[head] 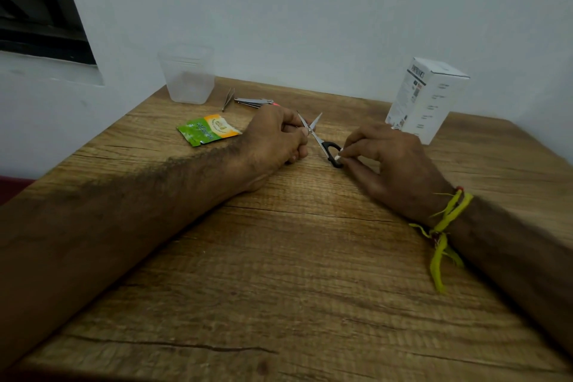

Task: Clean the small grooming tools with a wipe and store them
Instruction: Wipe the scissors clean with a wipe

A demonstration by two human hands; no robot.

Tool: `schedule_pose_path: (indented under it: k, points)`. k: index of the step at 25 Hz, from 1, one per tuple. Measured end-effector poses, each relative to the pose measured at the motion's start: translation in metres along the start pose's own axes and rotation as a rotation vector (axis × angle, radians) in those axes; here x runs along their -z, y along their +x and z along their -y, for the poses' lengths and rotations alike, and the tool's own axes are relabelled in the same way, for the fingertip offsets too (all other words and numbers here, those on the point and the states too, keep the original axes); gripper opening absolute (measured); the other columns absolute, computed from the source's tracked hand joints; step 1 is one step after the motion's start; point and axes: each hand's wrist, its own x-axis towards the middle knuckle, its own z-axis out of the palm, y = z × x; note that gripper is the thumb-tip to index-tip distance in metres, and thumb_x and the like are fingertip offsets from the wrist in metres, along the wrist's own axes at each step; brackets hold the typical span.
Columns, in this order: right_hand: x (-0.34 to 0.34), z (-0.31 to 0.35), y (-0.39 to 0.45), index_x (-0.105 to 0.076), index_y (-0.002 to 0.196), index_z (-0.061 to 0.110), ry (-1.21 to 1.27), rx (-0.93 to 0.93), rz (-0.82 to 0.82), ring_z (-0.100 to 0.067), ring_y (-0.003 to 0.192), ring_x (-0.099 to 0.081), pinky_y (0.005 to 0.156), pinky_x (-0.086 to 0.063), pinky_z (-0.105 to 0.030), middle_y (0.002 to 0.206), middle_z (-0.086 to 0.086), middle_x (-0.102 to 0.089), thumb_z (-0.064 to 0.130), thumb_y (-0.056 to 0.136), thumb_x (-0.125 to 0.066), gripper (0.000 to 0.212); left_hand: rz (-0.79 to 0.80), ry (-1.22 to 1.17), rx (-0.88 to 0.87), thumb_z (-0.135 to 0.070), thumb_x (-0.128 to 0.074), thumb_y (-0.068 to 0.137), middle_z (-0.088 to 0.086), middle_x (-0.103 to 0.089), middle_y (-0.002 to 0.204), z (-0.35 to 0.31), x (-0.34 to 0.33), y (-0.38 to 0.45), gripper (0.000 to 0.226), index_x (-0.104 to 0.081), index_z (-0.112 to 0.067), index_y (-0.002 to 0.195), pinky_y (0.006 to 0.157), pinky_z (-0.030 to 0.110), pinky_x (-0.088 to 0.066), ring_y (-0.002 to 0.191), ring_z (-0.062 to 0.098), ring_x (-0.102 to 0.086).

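Observation:
Small scissors (319,141) with black handles lie spread open between my hands, blades pointing away. My left hand (276,139) pinches the scissors near the pivot and one handle. My right hand (387,161) presses a small white wipe (338,154) against the other black handle loop. Metal tweezers (228,98) and nail clippers (252,101) lie on the wooden table (279,257) behind my left hand. A clear plastic cup (187,76) stands upright at the back left. A green and orange wipe sachet (208,129), torn open, lies left of my left hand.
A white cardboard box (426,99) stands at the back right, just beyond my right hand. A pale wall runs along the table's far edge, with a dark window (37,3) at the upper left. A yellow thread band is tied on my right wrist.

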Motion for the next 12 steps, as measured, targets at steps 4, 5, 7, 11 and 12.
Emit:
schedule_pose_path:
  k: [4,5,7,11,12]
  points:
    - [-0.005,0.0041,0.0003,-0.075,0.089,0.004,-0.02,-0.031,-0.026,-0.022,0.084,-0.064,0.072,-0.053,-0.047,0.093,-0.005,-0.069,0.01,0.087,-0.071,0.007,0.004,-0.017,0.007,0.002,-0.054,0.098,0.012,-0.061,0.069,-0.0005,-0.0016,-0.0006,0.013,-0.062,-0.006,0.092,0.042,0.015,-0.042,0.038,0.001,-0.053]
    - [-0.0052,0.0053,0.0015,-0.075,0.089,0.004,-0.024,-0.045,-0.04,-0.022,0.083,-0.065,0.072,-0.054,-0.046,0.093,-0.005,-0.069,0.01,0.087,-0.071,0.007,0.004,-0.016,0.005,0.002,-0.054,0.098,0.012,-0.061,0.069,-0.0006,-0.002,-0.0009,0.012,-0.063,-0.004,0.094,0.042,0.015,-0.042,0.038,0.001,-0.053]
    - [-0.0063,0.0063,0.0044,-0.075,0.089,0.005,-0.014,-0.055,-0.069,-0.022,0.081,-0.065,0.072,-0.054,-0.045,0.092,-0.005,-0.069,0.011,0.087,-0.07,0.008,-0.006,-0.002,0.006,0.002,-0.054,0.098,0.012,-0.061,0.069,-0.0004,-0.0013,-0.0016,0.01,-0.063,-0.001,0.098,0.042,0.015,-0.042,0.038,0.001,-0.053]
    - [-0.0088,0.0077,0.0039,-0.075,0.089,0.006,0.005,-0.082,-0.079,-0.02,0.082,-0.064,0.071,-0.054,-0.045,0.091,-0.004,-0.069,0.011,0.087,-0.071,0.007,0.025,0.016,-0.004,0.0,-0.055,0.098,0.011,-0.063,0.066,0.0019,-0.0031,-0.0021,0.012,-0.064,-0.005,0.092,0.045,0.018,-0.042,0.04,0.002,-0.052]
    - [-0.0105,0.0083,0.0048,-0.075,0.089,0.006,0.009,-0.078,-0.09,-0.02,0.082,-0.064,0.072,-0.053,-0.045,0.09,-0.004,-0.068,0.011,0.087,-0.071,0.007,0.02,0.016,-0.004,0.0,-0.055,0.098,0.011,-0.063,0.066,0.0027,-0.0022,-0.0024,0.014,-0.063,-0.007,0.089,0.045,0.018,-0.042,0.04,0.001,-0.052]
